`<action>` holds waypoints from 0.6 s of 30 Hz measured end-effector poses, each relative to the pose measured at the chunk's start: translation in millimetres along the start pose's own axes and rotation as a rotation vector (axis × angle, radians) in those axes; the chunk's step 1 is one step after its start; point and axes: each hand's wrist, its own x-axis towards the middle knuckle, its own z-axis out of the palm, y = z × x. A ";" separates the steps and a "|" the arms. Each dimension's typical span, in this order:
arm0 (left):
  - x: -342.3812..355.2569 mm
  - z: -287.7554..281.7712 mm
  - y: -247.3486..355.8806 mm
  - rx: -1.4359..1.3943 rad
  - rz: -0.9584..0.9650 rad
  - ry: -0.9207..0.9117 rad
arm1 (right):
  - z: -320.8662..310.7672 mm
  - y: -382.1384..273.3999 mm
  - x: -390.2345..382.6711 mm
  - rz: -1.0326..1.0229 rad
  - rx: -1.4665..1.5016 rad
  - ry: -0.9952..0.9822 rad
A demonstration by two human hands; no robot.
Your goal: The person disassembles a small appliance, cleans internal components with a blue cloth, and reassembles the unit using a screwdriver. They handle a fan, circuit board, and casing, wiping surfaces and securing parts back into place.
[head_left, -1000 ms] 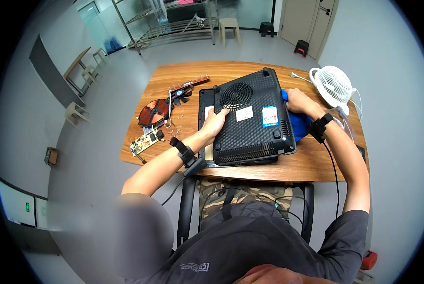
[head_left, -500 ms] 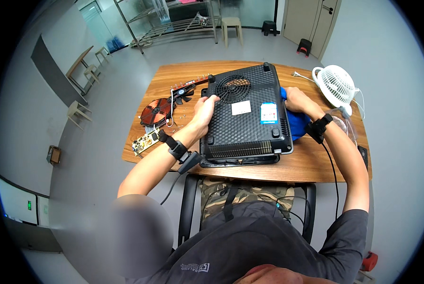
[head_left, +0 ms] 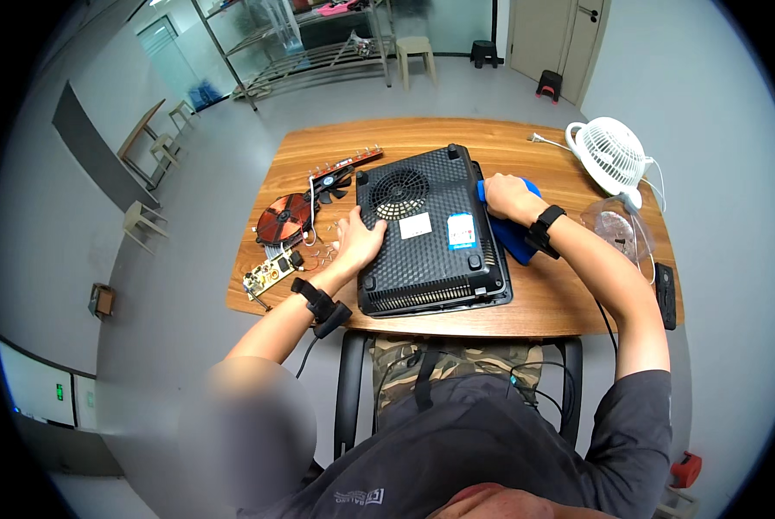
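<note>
A black textured induction cooker cover (head_left: pixel 430 221) lies with its round fan grille, corner feet and two stickers facing up. It rests on a second black frame (head_left: pixel 503 290), whose edge shows along the right and front. My left hand (head_left: pixel 360 240) is closed on the cover's left edge, its thumb on top and the other fingers mostly hidden. At the right edge, my right hand (head_left: pixel 513 198) is closed around a blue piece, apparently a cloth (head_left: pixel 513 241), which hangs below the hand and shows on both sides of the fist.
Left of the cover lie a copper coil (head_left: pixel 284 219), a black fan (head_left: pixel 334 182), a red strip board (head_left: pixel 349 161) and a circuit board (head_left: pixel 269 274) with wires. At right are a white fan (head_left: pixel 610 156), a clear plastic bag (head_left: pixel 616 227) and a black object (head_left: pixel 665 296).
The cover has come down and left, turned slightly, and now sits closer over the black frame. My right hand has moved left with the blue cloth; my left hand has shifted left and down.
</note>
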 end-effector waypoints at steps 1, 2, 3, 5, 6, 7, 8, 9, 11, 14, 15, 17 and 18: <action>-4.7 3.5 -2.0 0.022 0.000 -0.020 | -4.3 -3.6 0.5 0.021 -0.012 -0.010; -8.5 7.5 -6.2 0.025 0.041 -0.008 | -9.5 -5.9 0.9 0.042 -0.025 -0.019; -11.8 11.1 -8.0 0.027 0.082 0.000 | -13.7 -7.2 0.5 0.065 -0.036 -0.031; -11.5 13.8 -9.5 0.023 0.153 0.015 | -21.0 -3.4 9.2 0.092 -0.116 -0.088; -12.1 13.0 -8.7 0.000 0.160 0.009 | -27.6 -3.0 9.0 0.103 -0.129 -0.087; -13.0 12.1 -8.3 -0.024 0.168 0.003 | -32.8 -1.8 10.0 0.114 -0.143 -0.086; -14.7 10.7 -8.2 -0.045 0.172 -0.001 | -35.2 2.3 13.5 0.126 -0.175 -0.086; -12.1 14.2 -10.2 -0.076 0.197 0.007 | -37.6 9.2 13.4 0.142 -0.182 -0.034; -8.1 17.7 -22.4 -0.131 0.227 0.039 | -55.5 14.3 18.7 0.194 -0.201 -0.036; -15.3 16.6 -12.8 -0.101 0.263 0.048 | -62.1 42.5 28.4 0.261 -0.186 0.060; -16.1 16.2 -11.3 -0.093 0.270 0.052 | -69.1 44.7 30.0 0.267 -0.130 0.087; -16.1 17.1 -10.8 -0.105 0.267 0.060 | -81.8 46.4 33.8 0.267 -0.099 0.094; -15.8 17.9 -11.9 -0.109 0.271 0.073 | -89.0 45.0 35.0 0.276 -0.053 0.142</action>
